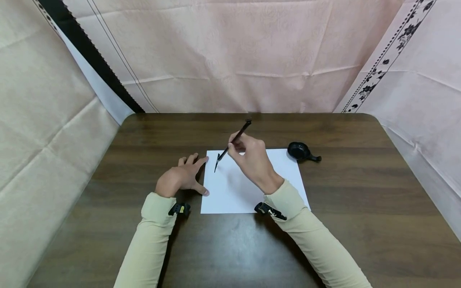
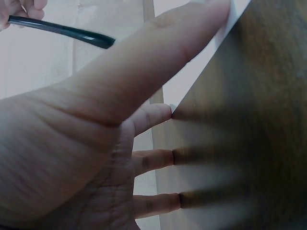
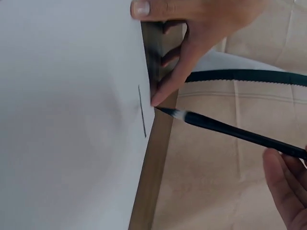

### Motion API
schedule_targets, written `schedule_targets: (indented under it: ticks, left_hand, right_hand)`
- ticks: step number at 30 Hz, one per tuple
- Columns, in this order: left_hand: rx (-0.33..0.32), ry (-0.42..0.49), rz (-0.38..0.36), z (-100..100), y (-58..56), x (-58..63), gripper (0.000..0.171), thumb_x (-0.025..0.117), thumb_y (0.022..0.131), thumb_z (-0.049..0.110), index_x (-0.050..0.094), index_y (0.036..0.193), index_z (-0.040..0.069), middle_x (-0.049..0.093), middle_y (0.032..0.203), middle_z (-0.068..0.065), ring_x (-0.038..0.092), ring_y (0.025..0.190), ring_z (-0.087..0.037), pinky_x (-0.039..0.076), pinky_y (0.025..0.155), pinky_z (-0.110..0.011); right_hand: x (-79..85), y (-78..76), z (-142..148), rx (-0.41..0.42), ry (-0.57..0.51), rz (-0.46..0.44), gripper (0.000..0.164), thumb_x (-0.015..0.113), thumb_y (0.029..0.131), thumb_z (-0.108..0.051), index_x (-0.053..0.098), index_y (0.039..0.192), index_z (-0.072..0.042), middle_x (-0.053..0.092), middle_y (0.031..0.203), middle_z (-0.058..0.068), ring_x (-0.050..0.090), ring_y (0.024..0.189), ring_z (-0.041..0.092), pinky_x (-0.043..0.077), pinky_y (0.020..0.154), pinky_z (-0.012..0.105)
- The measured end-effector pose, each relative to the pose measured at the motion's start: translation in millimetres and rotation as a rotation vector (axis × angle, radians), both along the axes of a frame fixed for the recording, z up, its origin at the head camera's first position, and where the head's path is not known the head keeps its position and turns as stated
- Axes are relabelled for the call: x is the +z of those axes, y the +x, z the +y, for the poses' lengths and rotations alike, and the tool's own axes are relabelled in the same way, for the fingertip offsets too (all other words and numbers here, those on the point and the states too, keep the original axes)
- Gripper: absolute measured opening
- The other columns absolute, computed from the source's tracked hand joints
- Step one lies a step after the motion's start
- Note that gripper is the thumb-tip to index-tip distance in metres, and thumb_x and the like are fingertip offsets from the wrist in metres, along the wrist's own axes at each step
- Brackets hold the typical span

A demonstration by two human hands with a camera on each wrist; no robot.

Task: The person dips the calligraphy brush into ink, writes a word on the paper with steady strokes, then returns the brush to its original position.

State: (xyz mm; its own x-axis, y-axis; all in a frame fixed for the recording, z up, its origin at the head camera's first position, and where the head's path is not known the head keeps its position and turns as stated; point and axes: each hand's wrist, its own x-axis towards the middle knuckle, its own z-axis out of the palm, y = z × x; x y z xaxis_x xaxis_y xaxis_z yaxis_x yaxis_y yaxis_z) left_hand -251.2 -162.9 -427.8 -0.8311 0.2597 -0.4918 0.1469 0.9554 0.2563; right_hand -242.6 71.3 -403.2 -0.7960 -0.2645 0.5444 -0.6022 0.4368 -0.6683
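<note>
Right hand (image 1: pixel 253 160): thumb and fingers pinching the brush (image 1: pixel 240 133) partway along its handle, above the paper.
Left hand (image 1: pixel 181 176): fingers spread, thumb and index at the left edge of the paper (image 1: pixel 230 200), other fingertips resting on the table (image 1: pixel 223 252).
Brush tip (image 3: pixel 166 111): pointing down, left of the right hand and near the left index fingertip; cannot tell if touching the sheet.
Ink line (image 3: pixel 142 112): thin and dark, on the paper just beside the left index finger.
Smudge: possible from sliding the left fingers inward over the line, if wet; dryness not visible.
Stained finger: possible from a small swing of the brush toward the left hand, given so narrow a gap.
Skewed sheet: likeliest from a lifted left thumb or index, being held along one side only.
Dish (image 1: pixel 298 151): black, right of the right hand, overlapping the paper's far corner; could tip or shift from a tugged sheet or a wide right-hand sweep. Contents: cannot tell.
Sleeve (image 1: pixel 317 236): behind the right hand, low over the near corner; could drag the sheet if dropped lower.
</note>
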Motion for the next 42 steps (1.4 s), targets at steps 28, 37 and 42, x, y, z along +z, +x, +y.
schedule_targets:
  ticks: [28,37,42]
  left_hand:
    - [0.004,0.002,-0.011,0,-1.7,0.2,0.120,0.088,0.084,0.052,0.012,0.171,0.021,0.001,0.175,-0.022,0.007,0.157,-0.053,0.034,0.113,-0.074]
    - [0.004,-0.001,-0.013,0,-1.7,-0.1,0.120,0.088,0.084,0.052,0.012,0.171,0.022,0.001,0.176,-0.022,0.007,0.157,-0.053,0.033,0.113,-0.075]
    - [0.006,-0.003,-0.011,2,-0.5,1.3,0.120,0.089,0.083,0.052,0.013,0.171,0.022,0.002,0.176,-0.022,0.008,0.156,-0.053,0.033,0.112,-0.076]
  right_hand:
    - [-21.1,-14.2,3,-0.044,-0.024,-0.010,0.007,0.064,0.102,-0.002,0.069,0.107,-0.002,0.075,0.101,0.009,0.076,0.094,0.020,0.062,0.085,0.031]
    - [-6.4,-7.1,7,-0.053,0.106,-0.036,0.006,0.066,0.098,-0.003,0.069,0.103,-0.004,0.076,0.094,0.008,0.074,0.085,0.018,0.062,0.079,0.032]
    - [3.8,-1.2,8,-0.060,0.163,-0.056,0.008,0.067,0.097,-0.003,0.071,0.104,-0.004,0.076,0.090,0.008,0.072,0.082,0.017,0.062,0.076,0.033]
